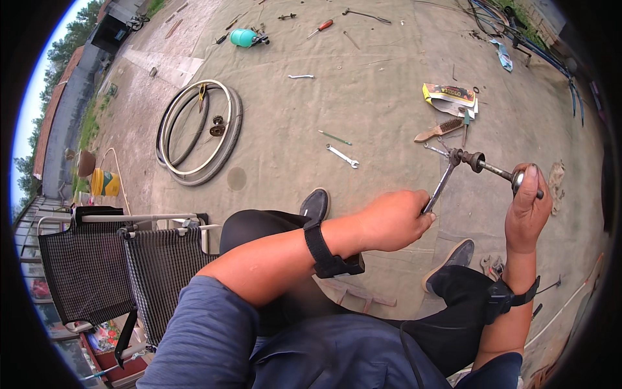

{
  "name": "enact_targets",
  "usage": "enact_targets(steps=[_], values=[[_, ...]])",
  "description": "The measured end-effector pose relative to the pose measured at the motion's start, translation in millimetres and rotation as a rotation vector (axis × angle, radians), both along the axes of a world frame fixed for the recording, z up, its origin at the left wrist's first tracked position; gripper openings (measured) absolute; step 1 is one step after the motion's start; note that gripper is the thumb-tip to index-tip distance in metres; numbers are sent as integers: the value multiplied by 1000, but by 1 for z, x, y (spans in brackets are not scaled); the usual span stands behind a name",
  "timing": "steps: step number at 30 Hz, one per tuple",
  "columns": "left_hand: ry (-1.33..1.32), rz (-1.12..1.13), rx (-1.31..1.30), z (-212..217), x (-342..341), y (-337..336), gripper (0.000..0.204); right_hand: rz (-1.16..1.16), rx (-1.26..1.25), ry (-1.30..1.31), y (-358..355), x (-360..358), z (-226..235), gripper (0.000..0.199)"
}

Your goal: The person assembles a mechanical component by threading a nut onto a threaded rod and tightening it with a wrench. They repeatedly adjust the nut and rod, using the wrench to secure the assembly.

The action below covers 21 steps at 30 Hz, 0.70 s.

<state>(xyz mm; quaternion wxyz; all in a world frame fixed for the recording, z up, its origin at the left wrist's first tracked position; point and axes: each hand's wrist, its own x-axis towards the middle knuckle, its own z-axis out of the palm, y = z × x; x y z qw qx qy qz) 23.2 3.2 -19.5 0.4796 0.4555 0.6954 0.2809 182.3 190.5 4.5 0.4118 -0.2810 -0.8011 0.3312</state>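
My left hand (398, 219) is closed around the lower end of a metal wrench (441, 185). The wrench's upper end meets the nut end of a bicycle axle (496, 170), which carries dark cones and nuts. My right hand (526, 217) grips the other end of that axle, where a round, shiny metal part (518, 182) sits partly behind the fingers. Both hands are held above the ground cloth, in front of my knees. Just beyond the axle lie a wooden-handled wire brush (438, 129) and a green-handled tool (466, 123).
On the ground cloth (272, 155) lie a combination wrench (342, 155), a green pencil-like stick (335, 137), a red-handled screwdriver (321, 28) and a teal bottle (243, 37). Bicycle rims and tyres (228, 139) rest to the left. A mesh folding chair (165, 272) stands beside me; a blue bicycle frame (538, 48) lies far right.
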Motion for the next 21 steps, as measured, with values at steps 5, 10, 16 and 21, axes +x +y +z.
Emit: enact_targets(steps=[5,10,16,21], values=[[-145,19,240,-16,14,-1,27,432,-1069,311,-2,5,9,46],[808,-61,627,-14,-30,5,19,536,-684,-392,-3,10,21,50],[964,-136,136,0,-29,1,22,132,206,-396,-11,3,11,35],[-107,86,-69,6,0,4,20,39,1,-94,-10,-4,19,39]])
